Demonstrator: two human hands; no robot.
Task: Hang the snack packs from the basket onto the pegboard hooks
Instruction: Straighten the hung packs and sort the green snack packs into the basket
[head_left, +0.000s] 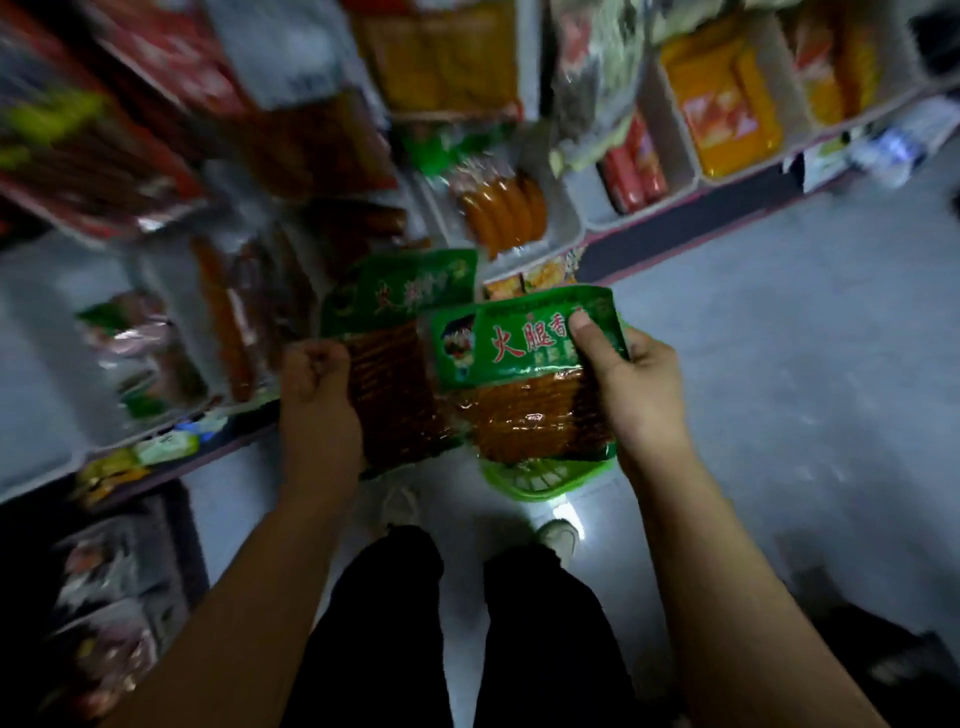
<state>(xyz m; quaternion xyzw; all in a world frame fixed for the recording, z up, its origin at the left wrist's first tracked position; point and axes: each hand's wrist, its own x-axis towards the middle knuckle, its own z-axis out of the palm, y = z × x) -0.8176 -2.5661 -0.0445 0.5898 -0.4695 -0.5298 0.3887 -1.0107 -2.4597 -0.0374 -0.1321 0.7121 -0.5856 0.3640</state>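
The right hand (631, 384) grips one green-topped snack pack (524, 374) by its right edge, thumb pressed on the printed header, while the left hand (319, 395) curls round the left edge of a second snack pack (395, 364) that sits partly behind the first. Just below both packs, on the floor (779, 364) near the person's shoes, a green basket (545, 478) peeks out. Blurred shelves (649, 218) of packaged sausages rise beyond.

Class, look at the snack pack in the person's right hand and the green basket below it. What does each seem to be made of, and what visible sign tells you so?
Snack pack: probably thin glossy plastic film. The lower part is see-through, with bright glare spots and wrinkles; the green header is printed.

Green basket: probably moulded plastic, judging by its uniform bright colour and slotted lattice wall. Only its edge shows, so this is less sure.
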